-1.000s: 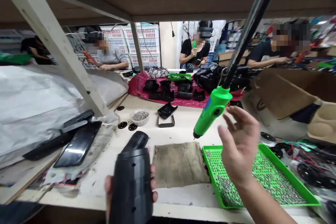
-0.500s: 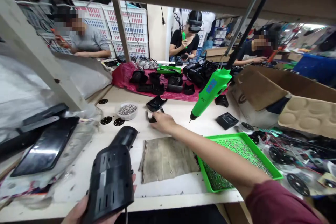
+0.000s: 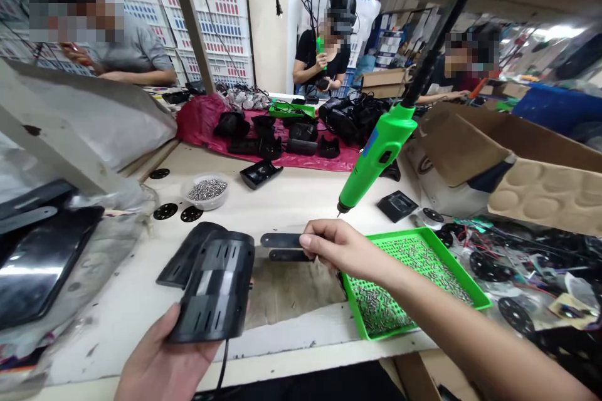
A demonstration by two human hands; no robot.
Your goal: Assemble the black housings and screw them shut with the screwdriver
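Observation:
My left hand (image 3: 162, 351) is wrapped around a black slotted plastic housing (image 3: 217, 288) with a cord hanging below it. A dark angled section (image 3: 185, 257) of it reaches out to the left. To the right of the housing, my right hand (image 3: 329, 244) pinches a black two-pronged plastic piece (image 3: 285, 240), its rounded ends pointing at the housing without touching it. Under that piece lies a worn cloth-like pad (image 3: 291, 288). Above my right hand hangs a green electric screwdriver (image 3: 379, 156), bit pointing down. A black plastic shell (image 3: 261, 173) rests further back on the table.
A bowl of small screws (image 3: 207, 191) and several black discs (image 3: 165, 211) are at the left. On the right stand a green screw tray (image 3: 484, 306), a black box-like part (image 3: 397, 205) and a cardboard box (image 3: 465, 150). Black parts cover a pink sheet (image 3: 190, 119). Co-workers sit beyond.
My right hand has lifted the two-pronged piece from beside the black shell and brought it nearer, towards the housing. The housing in my left hand has turned and risen slightly.

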